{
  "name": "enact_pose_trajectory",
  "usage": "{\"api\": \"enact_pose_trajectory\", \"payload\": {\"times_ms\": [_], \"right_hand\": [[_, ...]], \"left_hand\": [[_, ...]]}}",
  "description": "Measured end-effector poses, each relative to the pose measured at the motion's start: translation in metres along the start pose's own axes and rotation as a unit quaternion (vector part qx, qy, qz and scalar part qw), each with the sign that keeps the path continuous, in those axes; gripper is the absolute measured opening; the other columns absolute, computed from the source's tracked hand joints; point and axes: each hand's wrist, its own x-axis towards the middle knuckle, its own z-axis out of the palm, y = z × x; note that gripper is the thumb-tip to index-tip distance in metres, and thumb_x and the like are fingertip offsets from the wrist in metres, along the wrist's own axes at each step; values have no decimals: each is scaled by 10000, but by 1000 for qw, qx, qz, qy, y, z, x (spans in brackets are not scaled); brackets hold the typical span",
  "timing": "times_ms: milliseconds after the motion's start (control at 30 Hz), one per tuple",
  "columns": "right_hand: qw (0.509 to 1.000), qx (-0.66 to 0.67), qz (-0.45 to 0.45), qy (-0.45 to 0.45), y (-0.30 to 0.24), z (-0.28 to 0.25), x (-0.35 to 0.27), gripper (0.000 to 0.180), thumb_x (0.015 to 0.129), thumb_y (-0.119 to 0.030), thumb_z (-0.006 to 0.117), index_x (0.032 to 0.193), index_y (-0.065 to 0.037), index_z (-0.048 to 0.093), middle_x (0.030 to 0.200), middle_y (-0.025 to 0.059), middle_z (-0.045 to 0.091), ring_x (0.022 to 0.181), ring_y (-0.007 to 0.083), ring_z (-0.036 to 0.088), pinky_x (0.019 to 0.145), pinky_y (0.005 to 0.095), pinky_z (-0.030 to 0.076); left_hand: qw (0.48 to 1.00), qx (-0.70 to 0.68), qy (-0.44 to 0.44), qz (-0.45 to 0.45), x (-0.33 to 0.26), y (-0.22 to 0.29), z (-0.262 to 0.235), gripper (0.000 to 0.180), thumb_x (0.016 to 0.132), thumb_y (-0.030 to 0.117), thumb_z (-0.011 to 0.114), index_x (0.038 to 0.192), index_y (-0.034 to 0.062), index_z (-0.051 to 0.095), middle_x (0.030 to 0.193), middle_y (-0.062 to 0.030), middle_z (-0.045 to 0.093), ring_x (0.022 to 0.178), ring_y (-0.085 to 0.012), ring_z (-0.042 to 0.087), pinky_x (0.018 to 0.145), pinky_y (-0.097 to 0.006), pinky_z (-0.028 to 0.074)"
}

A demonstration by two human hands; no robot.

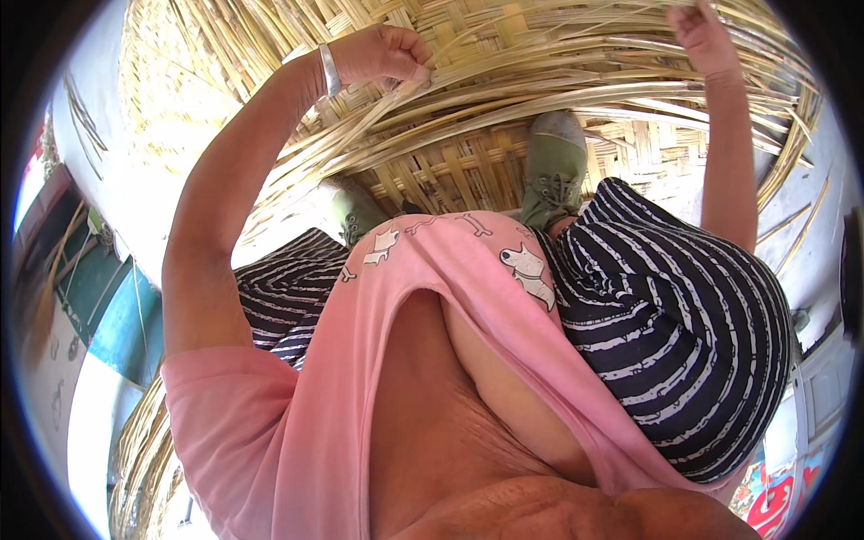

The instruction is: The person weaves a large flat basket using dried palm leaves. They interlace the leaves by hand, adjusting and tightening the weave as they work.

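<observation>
Weaving is the work here, and the step in hand looks like pulling strips tight across a big mat [468, 171] of flat yellow strips. The mat fills the top of the frame and runs down the left edge too. Part of it is already woven into a neat criss-cross, in the middle of the frame just above the shoes. Loose strips [540, 85] sweep over that part in long curves from upper left to upper right.

The left hand [382, 54] is in the upper middle of the frame. Its fingers are curled into a tight fist around a bunch of the loose strips. A silver bangle [329, 69] sits on that wrist.

The right hand [697, 31] is at the top right. It rests on the strips there, with its fingers bent over them. I cannot tell if it is really gripping them, because the top edge of the frame cuts it off.

Two green shoes stand on the mat. The left shoe [353, 211] is in the middle left and the right shoe [556, 166] is in the middle. They seem to press the woven part flat.

Closer in, there are striped black and white trousers [684, 315] on the bent knees, and a pink shirt [360, 378] fills the bottom of the frame.

I think the next move needs both hands to keep the bunch tight, then lay the strips over and under the crossing ones, close beside the woven part, so no gaps are left.
</observation>
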Motion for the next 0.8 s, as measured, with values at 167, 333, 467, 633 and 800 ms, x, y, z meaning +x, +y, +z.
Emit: {"api": "enact_pose_trajectory", "payload": {"times_ms": [167,333,467,633,800], "right_hand": [[966,-80,148,-197,91,119,-97,341,1005,-286,695,1247,-52,637,1165,118,721,1049,201,719,887,311,618],[946,-95,186,-249,133,177,-135,401,1029,-361,649,1282,-50,644,1182,97,721,1046,173,713,901,300,599],[957,-132,183,-183,136,173,-133,326,1008,-342,686,1168,-59,678,1108,73,735,1010,167,727,875,300,617],[964,-113,193,-146,149,159,-128,244,998,-283,711,1115,-73,673,1047,44,733,935,128,709,779,267,610],[970,-97,180,-132,152,150,-121,238,994,-248,714,1146,-69,676,1056,49,730,971,150,716,810,279,619]], "left_hand": [[995,30,-24,93,25,30,14,271,905,242,803,1090,86,680,929,15,734,762,-60,637,669,-223,500],[991,80,79,71,37,40,33,150,910,217,748,979,93,698,843,6,696,751,-121,638,668,-285,510],[994,-15,67,87,43,23,41,232,862,231,844,1005,109,707,828,49,691,705,-49,586,626,-244,468],[993,-57,100,36,40,25,65,266,866,269,842,1056,113,738,854,37,731,701,-52,588,617,-247,452],[997,-9,82,-4,38,29,64,244,896,333,809,986,108,785,827,24,748,729,-55,611,628,-262,459]]}}
